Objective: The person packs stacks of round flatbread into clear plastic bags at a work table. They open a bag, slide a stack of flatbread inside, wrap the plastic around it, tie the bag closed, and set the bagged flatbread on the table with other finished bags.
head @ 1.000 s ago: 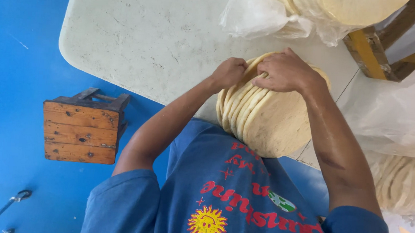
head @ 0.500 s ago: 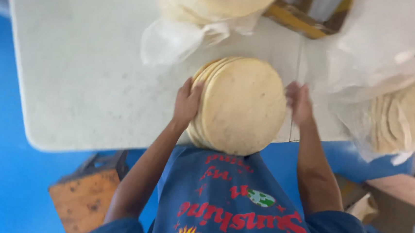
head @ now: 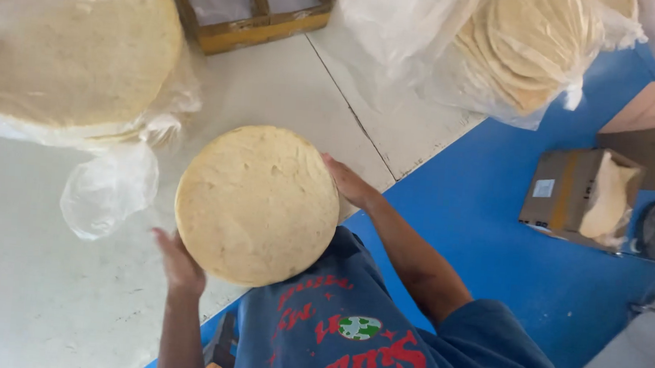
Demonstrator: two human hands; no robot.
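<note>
White table, blue floor, bagged tortillas.

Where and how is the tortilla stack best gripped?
By its rim, from two opposite sides, palms pressing inward. The tortilla stack is a round pile of loose discs, so squeezing the edges likely keeps them aligned. The left hand and right hand sit on opposite edges, above the table.
</note>
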